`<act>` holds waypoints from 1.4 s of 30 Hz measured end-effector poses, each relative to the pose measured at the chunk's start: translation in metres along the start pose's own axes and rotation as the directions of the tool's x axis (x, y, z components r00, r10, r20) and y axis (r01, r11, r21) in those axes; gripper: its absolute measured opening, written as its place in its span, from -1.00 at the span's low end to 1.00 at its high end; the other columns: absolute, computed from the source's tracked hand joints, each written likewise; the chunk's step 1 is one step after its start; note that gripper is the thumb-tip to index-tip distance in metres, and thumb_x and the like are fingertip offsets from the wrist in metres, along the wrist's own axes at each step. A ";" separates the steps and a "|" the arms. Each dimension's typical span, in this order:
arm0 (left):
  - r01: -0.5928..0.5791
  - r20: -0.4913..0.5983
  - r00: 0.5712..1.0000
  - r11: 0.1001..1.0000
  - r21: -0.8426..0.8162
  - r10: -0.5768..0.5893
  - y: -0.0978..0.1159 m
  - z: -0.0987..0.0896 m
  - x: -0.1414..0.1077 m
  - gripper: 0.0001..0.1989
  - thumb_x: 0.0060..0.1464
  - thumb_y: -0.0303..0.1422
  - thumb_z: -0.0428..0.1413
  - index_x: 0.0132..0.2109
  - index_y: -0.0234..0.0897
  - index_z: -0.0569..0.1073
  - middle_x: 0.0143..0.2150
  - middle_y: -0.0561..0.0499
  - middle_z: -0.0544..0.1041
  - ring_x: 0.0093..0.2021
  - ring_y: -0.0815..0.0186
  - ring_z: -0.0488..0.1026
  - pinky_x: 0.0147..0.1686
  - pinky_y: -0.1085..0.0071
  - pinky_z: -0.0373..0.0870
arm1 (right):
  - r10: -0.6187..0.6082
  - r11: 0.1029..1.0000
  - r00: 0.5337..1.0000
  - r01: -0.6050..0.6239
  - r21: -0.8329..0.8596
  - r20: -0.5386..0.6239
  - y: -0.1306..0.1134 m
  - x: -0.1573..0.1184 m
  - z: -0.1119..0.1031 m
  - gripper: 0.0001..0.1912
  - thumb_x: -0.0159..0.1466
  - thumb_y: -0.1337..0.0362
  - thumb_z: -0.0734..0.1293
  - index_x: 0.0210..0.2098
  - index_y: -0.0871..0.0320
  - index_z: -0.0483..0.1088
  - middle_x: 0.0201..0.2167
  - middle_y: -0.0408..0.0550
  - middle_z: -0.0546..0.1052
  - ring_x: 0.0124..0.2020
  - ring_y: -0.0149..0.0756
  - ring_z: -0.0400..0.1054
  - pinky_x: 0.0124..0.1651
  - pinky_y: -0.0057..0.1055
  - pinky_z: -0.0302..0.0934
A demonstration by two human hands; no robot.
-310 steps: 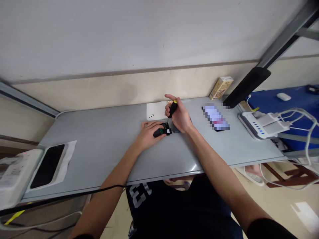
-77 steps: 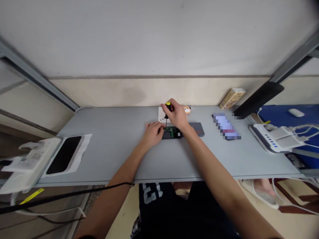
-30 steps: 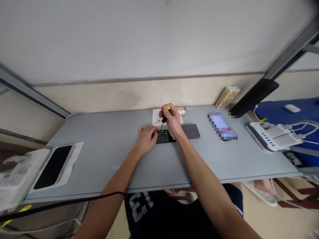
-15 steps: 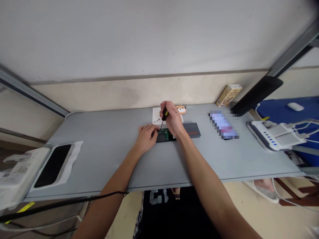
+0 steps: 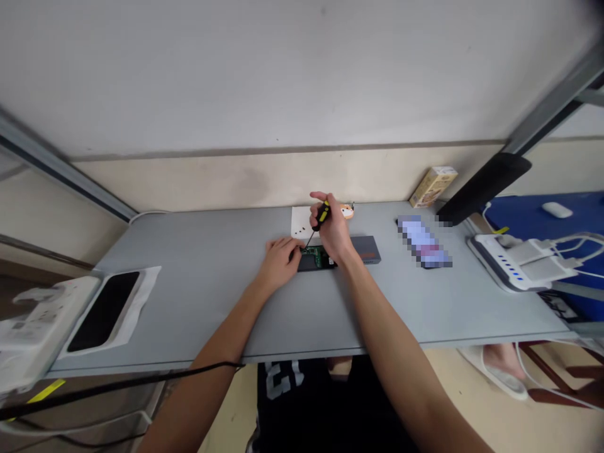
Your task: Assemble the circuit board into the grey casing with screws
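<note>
- Right hand [image 5: 334, 231]: fingers clenched around a yellow-and-black screwdriver [image 5: 323, 215], tip down near the circuit board [image 5: 317, 257]
- Left hand [image 5: 280, 259]: fingers relaxed, resting against the board's edge
- Board: flat on the grey table [image 5: 198, 321], just below a white paper sheet [image 5: 301, 221]

That screwdriver [image 5: 323, 215] in the right hand [image 5: 334, 231] has a glossy black-and-yellow plastic handle and thin metal shaft. By the left hand [image 5: 282, 259], the green circuit board [image 5: 316, 257] looks shiny; right of both hands, a matt dark grey casing [image 5: 365, 249]. Plain white paper [image 5: 300, 221] lies beyond them, on a smooth grey desktop [image 5: 189, 302].
</note>
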State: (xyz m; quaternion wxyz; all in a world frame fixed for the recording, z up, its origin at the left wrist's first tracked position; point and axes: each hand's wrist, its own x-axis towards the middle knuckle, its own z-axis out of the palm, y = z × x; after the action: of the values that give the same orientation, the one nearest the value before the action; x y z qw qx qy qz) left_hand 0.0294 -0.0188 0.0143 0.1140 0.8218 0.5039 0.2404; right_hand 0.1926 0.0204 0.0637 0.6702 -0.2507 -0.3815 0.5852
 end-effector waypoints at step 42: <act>-0.004 0.010 1.000 1.000 -0.021 0.004 -0.002 -0.002 0.001 -0.76 0.37 -0.43 -0.08 -0.06 -0.16 0.48 -0.05 -0.01 0.60 0.03 0.16 0.49 0.06 0.14 0.21 | 0.063 0.998 0.998 -0.063 -0.020 0.020 0.003 -0.005 -0.001 -0.59 0.21 -0.04 0.48 -0.36 0.05 0.24 -0.44 -0.23 0.43 -0.46 -0.42 0.35 -0.35 -0.42 0.26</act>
State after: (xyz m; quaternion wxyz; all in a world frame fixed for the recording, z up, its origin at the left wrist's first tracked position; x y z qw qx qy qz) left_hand 0.0269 -0.0172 0.0149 0.1248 0.8226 0.4991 0.2420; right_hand 0.1916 0.0161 0.0591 0.6451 -0.2633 -0.3859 0.6047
